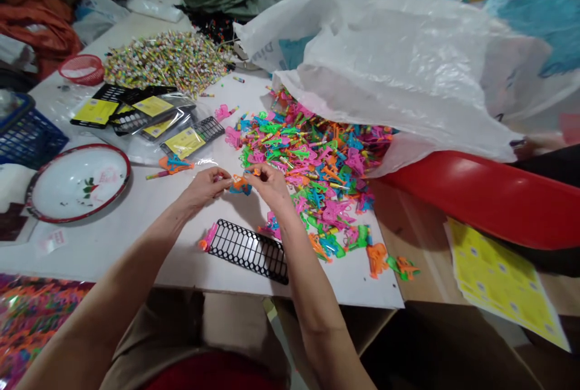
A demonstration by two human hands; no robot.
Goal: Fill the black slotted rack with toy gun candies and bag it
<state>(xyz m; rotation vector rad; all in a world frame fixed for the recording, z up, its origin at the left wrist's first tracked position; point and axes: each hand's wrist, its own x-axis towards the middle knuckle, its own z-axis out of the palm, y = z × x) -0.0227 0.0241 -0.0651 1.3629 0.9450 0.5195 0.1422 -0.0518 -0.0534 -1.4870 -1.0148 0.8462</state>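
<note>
Head view: a white surface (90,251) is seen, loaded across most of its far half. A large white plastic sheet (389,58) is draped over the far right portion; a red plastic object (475,197) is noted below its right end. From under the sheet, a heap of coloured plastic pieces (308,154) in pink, green, blue and orange is spread toward the near edge. A pile of small tubes (163,61) is located at far left. Nearer, an enamel dish (63,179) with a red rim is placed at left. A black grid (247,251) is laid near the front edge, partly hidden by the right forearm; a pink piece (208,237) is seen at its left end. The left hand (211,183) and right hand (267,182) are held close together between dish and heap, fingers narrowed. An orange-and-blue piece (240,185) is pinched between the fingertips of both. Whether the orange bit (257,171) at the right fingertips belongs to it cannot be told.
</note>
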